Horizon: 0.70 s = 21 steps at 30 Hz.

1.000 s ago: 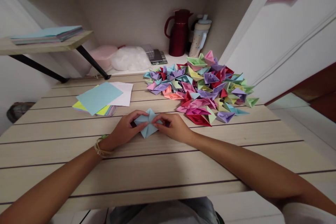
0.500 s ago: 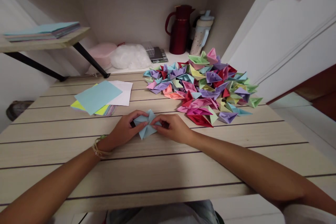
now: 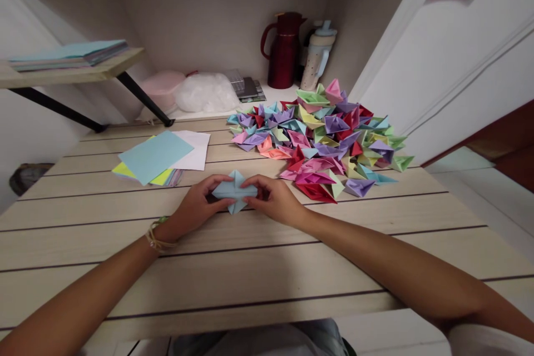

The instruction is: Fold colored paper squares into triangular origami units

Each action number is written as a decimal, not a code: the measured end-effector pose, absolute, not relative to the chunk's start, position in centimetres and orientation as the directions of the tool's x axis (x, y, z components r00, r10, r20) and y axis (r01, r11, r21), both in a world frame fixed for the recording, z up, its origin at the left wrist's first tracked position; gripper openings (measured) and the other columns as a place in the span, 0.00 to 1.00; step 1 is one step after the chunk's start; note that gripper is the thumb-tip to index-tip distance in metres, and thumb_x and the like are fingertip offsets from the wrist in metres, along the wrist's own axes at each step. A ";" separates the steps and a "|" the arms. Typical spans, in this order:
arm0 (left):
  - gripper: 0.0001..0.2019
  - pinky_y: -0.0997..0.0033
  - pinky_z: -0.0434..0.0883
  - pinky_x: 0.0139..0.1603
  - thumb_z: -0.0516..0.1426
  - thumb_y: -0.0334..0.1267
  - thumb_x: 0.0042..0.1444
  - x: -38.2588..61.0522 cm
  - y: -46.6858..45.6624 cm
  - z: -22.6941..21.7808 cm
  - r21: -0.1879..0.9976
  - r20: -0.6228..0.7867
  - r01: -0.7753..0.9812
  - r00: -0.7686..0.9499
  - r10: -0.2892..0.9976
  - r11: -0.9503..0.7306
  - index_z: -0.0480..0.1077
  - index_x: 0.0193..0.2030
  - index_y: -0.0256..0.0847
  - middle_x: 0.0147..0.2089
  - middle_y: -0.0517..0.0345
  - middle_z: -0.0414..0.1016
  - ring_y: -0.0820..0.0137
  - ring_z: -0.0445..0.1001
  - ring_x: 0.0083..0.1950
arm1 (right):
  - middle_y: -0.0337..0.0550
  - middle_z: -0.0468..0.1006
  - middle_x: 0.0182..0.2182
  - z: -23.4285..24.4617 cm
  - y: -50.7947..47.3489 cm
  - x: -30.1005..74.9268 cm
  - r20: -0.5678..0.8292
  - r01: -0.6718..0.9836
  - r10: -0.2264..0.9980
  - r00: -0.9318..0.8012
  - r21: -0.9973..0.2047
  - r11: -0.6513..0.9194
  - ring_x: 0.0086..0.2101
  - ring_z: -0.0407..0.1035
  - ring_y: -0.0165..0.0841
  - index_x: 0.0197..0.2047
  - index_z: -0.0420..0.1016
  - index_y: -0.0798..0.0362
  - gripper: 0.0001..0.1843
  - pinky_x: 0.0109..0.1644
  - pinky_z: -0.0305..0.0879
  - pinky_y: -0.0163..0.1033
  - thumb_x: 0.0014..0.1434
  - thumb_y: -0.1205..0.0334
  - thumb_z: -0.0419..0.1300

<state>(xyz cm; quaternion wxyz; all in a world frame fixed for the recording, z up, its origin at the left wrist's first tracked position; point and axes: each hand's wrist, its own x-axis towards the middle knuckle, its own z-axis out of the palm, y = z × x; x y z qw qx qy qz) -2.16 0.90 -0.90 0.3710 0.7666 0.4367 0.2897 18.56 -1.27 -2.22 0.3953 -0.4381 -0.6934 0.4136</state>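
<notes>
At the far left, a stack of coloured paper sheets with light blue on top [image 3: 69, 55] lies on a small raised wooden shelf [image 3: 120, 64] with slanting black legs, which meet the worktop [image 3: 192, 283] by its rear left corner. In front of the legs, nearer the rear edge than the front edge, lies a fanned pile of light blue, yellow and other coloured paper [image 3: 156, 156], overlapping a white sheet [image 3: 198, 150] on its right.

Next comes the left hand [image 3: 198, 200], a pale cord bracelet [image 3: 156, 238] around its wrist; its fingers pinch the left part of a light blue, four-pointed piece of folded paper [image 3: 236, 192]. This piece sits around the middle of the worktop, well back from the front edge, between the hands. The right hand [image 3: 277, 200] pinches its right part between thumb and fingers.

Behind the right hand, a dark red jug with a handle [image 3: 284, 58] stands in the alcove past the rear edge. Right of centre, a broad heap of multicoloured folded paper boats [image 3: 317, 147] spreads forward from the rear edge.
</notes>
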 end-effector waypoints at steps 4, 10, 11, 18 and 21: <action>0.24 0.66 0.71 0.42 0.58 0.46 0.49 -1.9 0.6 -0.6 0.834 0.120 0.437 0.454 0.883 -0.338 0.62 0.53 0.41 0.45 0.52 0.75 0.63 0.74 0.43 | 0.34 0.67 0.22 -2.4 -1.2 18.4 0.225 0.278 0.935 -0.274 -0.912 0.301 0.22 0.59 0.25 0.48 0.69 0.53 0.20 0.25 0.56 0.29 0.50 0.64 0.60; 0.21 0.69 0.70 0.40 0.55 0.45 0.53 -2.0 0.6 -0.6 0.808 0.101 0.479 0.462 0.881 -0.344 0.63 0.53 0.42 0.43 0.54 0.76 0.65 0.74 0.41 | 0.35 0.67 0.22 -2.3 -1.2 18.4 0.254 0.294 0.935 -0.246 -0.900 0.322 0.22 0.58 0.25 0.46 0.72 0.53 0.15 0.24 0.54 0.30 0.53 0.62 0.58; 0.20 0.69 0.70 0.40 0.54 0.44 0.54 -2.0 0.7 -0.6 0.802 0.100 0.487 0.463 0.881 -0.347 0.63 0.53 0.42 0.42 0.55 0.76 0.66 0.74 0.41 | 0.35 0.67 0.22 -2.2 -1.2 18.4 0.253 0.300 0.935 -0.247 -0.898 0.322 0.21 0.57 0.25 0.45 0.73 0.53 0.15 0.24 0.54 0.30 0.53 0.62 0.58; 0.21 0.70 0.70 0.37 0.54 0.45 0.53 -2.1 0.6 -0.6 0.773 0.114 0.514 0.465 0.878 -0.372 0.63 0.53 0.43 0.42 0.56 0.75 0.67 0.73 0.39 | 0.33 0.64 0.20 -2.6 -1.1 18.4 0.254 0.291 0.936 -0.242 -0.902 0.320 0.21 0.58 0.25 0.47 0.70 0.53 0.18 0.24 0.53 0.29 0.52 0.60 0.60; 0.21 0.70 0.70 0.40 0.55 0.44 0.52 -2.1 0.6 -0.5 0.771 0.128 0.507 0.469 0.874 -0.386 0.63 0.53 0.43 0.46 0.55 0.74 0.66 0.73 0.43 | 0.32 0.64 0.20 -2.7 -1.1 18.5 0.247 0.280 0.936 -0.252 -0.907 0.315 0.21 0.58 0.25 0.47 0.69 0.52 0.18 0.23 0.53 0.29 0.52 0.60 0.59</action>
